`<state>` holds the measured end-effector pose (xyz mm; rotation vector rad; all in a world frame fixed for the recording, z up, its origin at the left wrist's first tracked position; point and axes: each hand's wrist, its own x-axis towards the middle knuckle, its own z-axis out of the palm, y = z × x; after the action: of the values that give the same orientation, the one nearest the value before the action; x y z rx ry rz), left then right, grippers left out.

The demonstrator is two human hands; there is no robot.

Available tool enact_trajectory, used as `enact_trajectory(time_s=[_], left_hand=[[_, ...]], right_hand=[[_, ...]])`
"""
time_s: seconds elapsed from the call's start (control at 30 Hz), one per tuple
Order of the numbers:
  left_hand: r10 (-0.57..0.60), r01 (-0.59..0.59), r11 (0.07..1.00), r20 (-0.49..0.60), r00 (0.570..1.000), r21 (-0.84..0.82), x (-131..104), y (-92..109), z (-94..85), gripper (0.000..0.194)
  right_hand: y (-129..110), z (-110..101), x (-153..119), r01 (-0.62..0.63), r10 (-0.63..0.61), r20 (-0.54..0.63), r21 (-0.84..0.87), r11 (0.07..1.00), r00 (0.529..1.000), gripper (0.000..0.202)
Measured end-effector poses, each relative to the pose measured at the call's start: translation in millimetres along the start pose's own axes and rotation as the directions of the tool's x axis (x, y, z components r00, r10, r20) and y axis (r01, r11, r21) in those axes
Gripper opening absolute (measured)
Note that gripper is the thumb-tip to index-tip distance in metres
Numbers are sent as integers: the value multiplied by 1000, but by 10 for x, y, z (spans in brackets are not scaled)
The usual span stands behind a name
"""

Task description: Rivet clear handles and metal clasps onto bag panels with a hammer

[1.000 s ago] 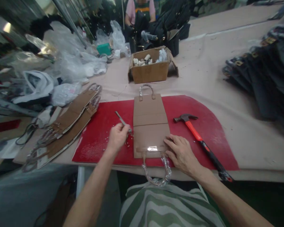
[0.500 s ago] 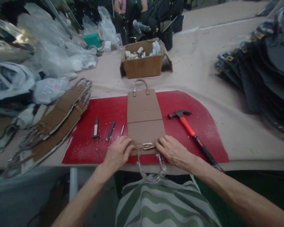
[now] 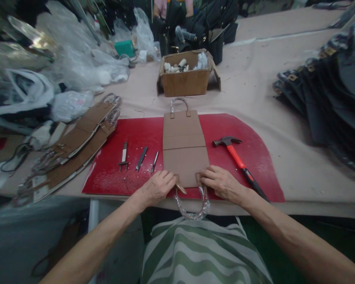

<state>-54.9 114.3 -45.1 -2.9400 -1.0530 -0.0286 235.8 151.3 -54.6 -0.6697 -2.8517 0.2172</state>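
Note:
A tan leather bag panel (image 3: 183,161) lies flat in front of me, with a plastic-wrapped handle (image 3: 192,215) looping over the table edge towards me. At the panel's near left corner, my left hand (image 3: 159,186) has its fingers pinched on a short strap, from which a gold-coloured buckle (image 3: 181,189) sticks out at a slant. The fingers of my right hand (image 3: 221,180) are closed at the near right corner, around the base of the same handle; they hide most of what they grip. A second wrapped handle (image 3: 180,101) stands at the panel's far end.
Under the panel is a red board (image 3: 239,126). A claw hammer (image 3: 236,157) lies on its right; a pronged punch (image 3: 124,156) and two slim metal tools lie left. Tan bag panels (image 3: 79,130) are piled left, dark ones (image 3: 319,98) right. Beyond stands a cardboard box (image 3: 185,85).
The buckle lay across the middle of the panel's near edge; now it hangs slanted beside my left hand, and the strap no longer spans between my hands. The view has shifted slightly.

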Motion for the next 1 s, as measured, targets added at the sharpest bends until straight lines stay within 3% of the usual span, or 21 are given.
enact_trajectory(time_s=[0.1, 0.23, 0.43, 0.6, 0.73, 0.8, 1.0], left_hand=[[86, -92, 992, -70, 994, -86, -109, -127, 81, 31], [112, -129, 986, -148, 983, -110, -178, -210, 144, 36], [137, -175, 974, -239, 961, -147, -176, -219, 139, 39], [43, -61, 997, -308, 950, -50, -139, -13, 175, 32], [-105, 90, 994, -372, 922, -57, -91, 184, 207, 31], [-167, 144, 986, -401, 901, -88, -70, 235, 221, 32], [-263, 210, 964, -459, 849, -164, -42, 270, 285, 29]], right_hand=[[37, -30, -5, 78, -79, 1, 30, 996, 997, 29], [59, -23, -13, 141, -141, 1, 34, 989, 990, 27], [8, 59, -32, 106, -105, -54, 10, 994, 993, 31], [-91, 159, -91, -68, 76, -221, 42, 997, 972, 35], [-151, 237, -118, -307, 319, -358, 90, 947, 878, 30], [-153, 274, -112, -349, 351, -390, 78, 934, 851, 28], [-120, 317, -91, -340, 326, -438, 48, 939, 838, 26]])
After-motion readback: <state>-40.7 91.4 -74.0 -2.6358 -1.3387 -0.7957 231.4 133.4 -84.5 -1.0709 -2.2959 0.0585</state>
